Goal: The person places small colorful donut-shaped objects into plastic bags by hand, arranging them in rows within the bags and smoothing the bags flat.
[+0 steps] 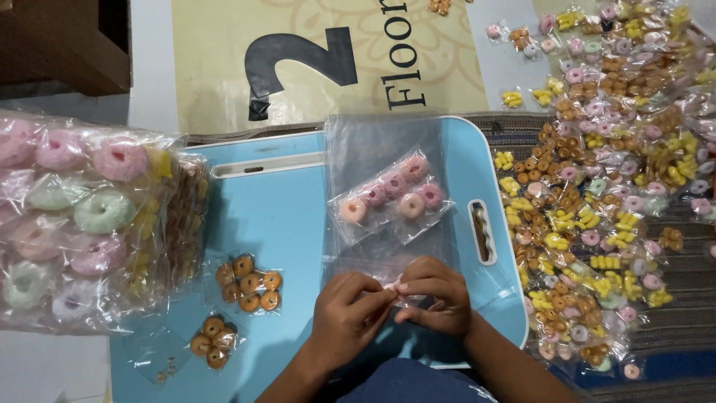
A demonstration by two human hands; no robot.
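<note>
Low centre of the frame: left hand (344,310) and right hand (435,297) brought together over the near edge of a light blue plastic tray (283,216), fingertips of both curled and pinching one small clear packet (395,287) between them (pale pink contents, barely visible behind the fingers). Neither hand spread; both closed on that packet.

Just above the hands, centre frame: a stack of empty clear bags (380,145) lying flat on the tray, and on top of it two packets of pink ring sweets (391,195), side by side and slightly tilted.

Lower left of the tray: two packets of brown ring sweets, the upper (250,282) near the left hand, the lower (210,342) closer to the bottom edge, apart from each other.

Left edge of the frame: a large clear bag of big pastel ring sweets (74,216) (pink, green, white), overlapping the tray's left side.

Right side, from top to lower right: a wide scatter of small filled packets (597,186) in brown, yellow and pink, spread over a dark woven mat (686,298), the nearest ones touching the tray's right rim beside its slot handle (482,231).

Top centre: a beige printed board (313,60) lying flat beyond the tray.
</note>
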